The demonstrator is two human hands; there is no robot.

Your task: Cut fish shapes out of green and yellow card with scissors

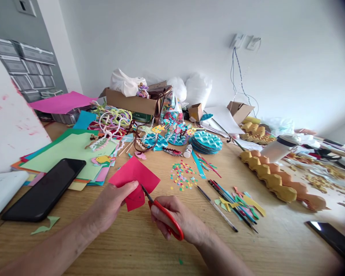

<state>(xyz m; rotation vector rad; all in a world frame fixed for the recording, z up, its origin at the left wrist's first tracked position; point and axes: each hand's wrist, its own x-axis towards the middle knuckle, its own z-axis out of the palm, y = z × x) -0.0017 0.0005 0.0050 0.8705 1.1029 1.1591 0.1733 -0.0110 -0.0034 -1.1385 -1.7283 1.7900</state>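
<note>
A sheet of red paper (pixel 145 174) is pinched in my left hand (pixel 115 201), thumb on top, held above the wooden table (pixel 109 249). Faint drawn lines show on its lower part. My right hand (pixel 175 216) is closed around the red handles of a pair of scissors (pixel 169 218). The blades point up and to the left, into a cut in the paper close to my left thumb. Just beyond the sheet lies a small pink paper cutout (pixel 140 155).
A black phone (pixel 46 189) and stacked coloured paper (pixel 71 153) lie left. Confetti (pixel 184 176), pens (pixel 217 207) and paper scraps (pixel 253 205) lie right, before egg-carton strips (pixel 267 178). Behind are blue wavy discs (pixel 207 142), pipe cleaners (pixel 117 117) and a cardboard box (pixel 132 100).
</note>
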